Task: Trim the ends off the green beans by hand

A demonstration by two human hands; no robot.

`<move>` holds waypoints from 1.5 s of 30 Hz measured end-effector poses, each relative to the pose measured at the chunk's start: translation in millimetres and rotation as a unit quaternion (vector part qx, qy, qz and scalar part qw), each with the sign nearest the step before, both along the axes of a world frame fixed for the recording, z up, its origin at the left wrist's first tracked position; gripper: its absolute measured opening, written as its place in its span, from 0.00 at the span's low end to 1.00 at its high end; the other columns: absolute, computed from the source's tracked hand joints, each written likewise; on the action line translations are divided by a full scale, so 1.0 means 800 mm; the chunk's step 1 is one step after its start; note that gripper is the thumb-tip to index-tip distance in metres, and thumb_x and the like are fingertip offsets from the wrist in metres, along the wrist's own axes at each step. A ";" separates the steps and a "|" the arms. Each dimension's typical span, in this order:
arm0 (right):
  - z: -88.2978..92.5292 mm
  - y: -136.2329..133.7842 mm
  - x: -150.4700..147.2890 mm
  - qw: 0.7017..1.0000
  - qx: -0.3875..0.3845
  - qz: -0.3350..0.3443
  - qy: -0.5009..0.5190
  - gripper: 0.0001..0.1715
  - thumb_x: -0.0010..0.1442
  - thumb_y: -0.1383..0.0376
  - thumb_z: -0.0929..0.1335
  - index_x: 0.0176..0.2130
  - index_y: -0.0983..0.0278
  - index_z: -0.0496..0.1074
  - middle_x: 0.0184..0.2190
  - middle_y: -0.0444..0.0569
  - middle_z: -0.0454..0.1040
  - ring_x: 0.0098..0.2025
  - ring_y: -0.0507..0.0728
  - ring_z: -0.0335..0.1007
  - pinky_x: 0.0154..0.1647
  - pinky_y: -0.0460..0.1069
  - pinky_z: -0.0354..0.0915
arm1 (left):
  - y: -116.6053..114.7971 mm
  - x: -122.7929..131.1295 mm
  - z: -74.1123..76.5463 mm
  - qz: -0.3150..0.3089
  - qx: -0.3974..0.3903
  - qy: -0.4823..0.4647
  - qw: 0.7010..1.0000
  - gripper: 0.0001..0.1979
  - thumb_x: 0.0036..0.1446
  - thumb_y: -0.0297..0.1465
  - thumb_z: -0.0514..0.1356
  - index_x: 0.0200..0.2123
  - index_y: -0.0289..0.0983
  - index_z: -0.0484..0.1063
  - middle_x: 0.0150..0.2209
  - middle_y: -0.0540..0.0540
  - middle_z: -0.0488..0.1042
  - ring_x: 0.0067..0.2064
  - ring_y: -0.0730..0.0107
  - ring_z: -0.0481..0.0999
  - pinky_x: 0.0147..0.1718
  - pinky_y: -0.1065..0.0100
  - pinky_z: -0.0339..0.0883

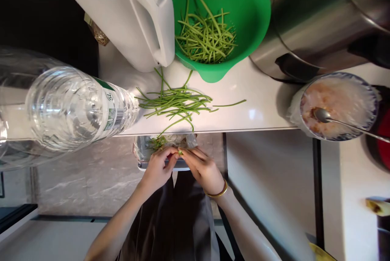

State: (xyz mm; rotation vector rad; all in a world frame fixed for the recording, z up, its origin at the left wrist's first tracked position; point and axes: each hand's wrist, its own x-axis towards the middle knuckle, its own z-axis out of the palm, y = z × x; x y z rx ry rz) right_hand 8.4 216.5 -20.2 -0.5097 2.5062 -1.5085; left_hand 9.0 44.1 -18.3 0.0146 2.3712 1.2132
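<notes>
Over a lined waste bin [143, 167] below the counter's edge, my left hand [159, 167] and my right hand [204, 170] meet, fingertips pinched together. A short bit of green stem [180, 152] shows between them; the fingers cover most of it. Leafy scraps [157, 142] lie in the bin beside my left fingers. Just beyond, a loose pile of thin green stems [178, 100] rests on the counter, with one stem [230, 103] apart to the right. More cut stems [210, 37] sit in a green colander [252, 17] behind the pile.
A white jug [122, 21] stands at the back left, a large clear water bottle [67, 104] at the left. On the right are a steel pot [304, 29] and a bowl [338, 104] with pale food and a spoon [323, 115]. The counter's edge [258, 131] runs above my hands.
</notes>
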 end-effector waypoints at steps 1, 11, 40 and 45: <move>0.002 0.000 0.001 0.999 -0.027 -0.029 -0.013 0.19 0.63 0.69 0.62 0.51 0.57 0.70 0.39 0.50 0.76 0.41 0.56 0.73 0.44 0.53 0.71 | -0.003 0.004 -0.012 0.010 -0.010 -0.005 1.000 0.08 0.60 0.29 0.52 0.35 0.39 0.71 0.33 0.48 0.76 0.36 0.69 0.74 0.36 0.70 0.67; -0.001 0.005 0.009 0.893 -0.272 -0.277 -0.228 0.15 0.65 0.59 0.60 0.47 0.60 0.69 0.32 0.48 0.75 0.24 0.51 0.68 0.22 0.47 0.66 | -0.057 0.040 -0.124 -0.007 -0.356 -0.004 0.934 0.13 0.60 0.27 0.49 0.34 0.35 0.73 0.33 0.39 0.75 0.41 0.57 0.73 0.40 0.61 0.65; -0.046 -0.013 0.024 0.994 -0.071 -0.040 -0.079 0.12 0.59 0.69 0.67 0.44 0.59 0.73 0.36 0.47 0.78 0.36 0.53 0.75 0.36 0.47 0.71 | -0.023 0.006 -0.013 0.219 0.261 -0.269 0.901 0.15 0.52 0.40 0.63 0.35 0.34 0.76 0.32 0.45 0.79 0.37 0.65 0.78 0.40 0.67 0.70; -0.046 -0.016 0.030 0.985 -0.134 -0.066 -0.081 0.15 0.59 0.72 0.67 0.44 0.57 0.75 0.38 0.47 0.78 0.40 0.54 0.75 0.40 0.49 0.72 | -0.024 0.006 -0.022 0.222 0.330 -0.318 0.860 0.15 0.51 0.41 0.64 0.33 0.33 0.77 0.29 0.46 0.77 0.32 0.71 0.75 0.35 0.71 0.66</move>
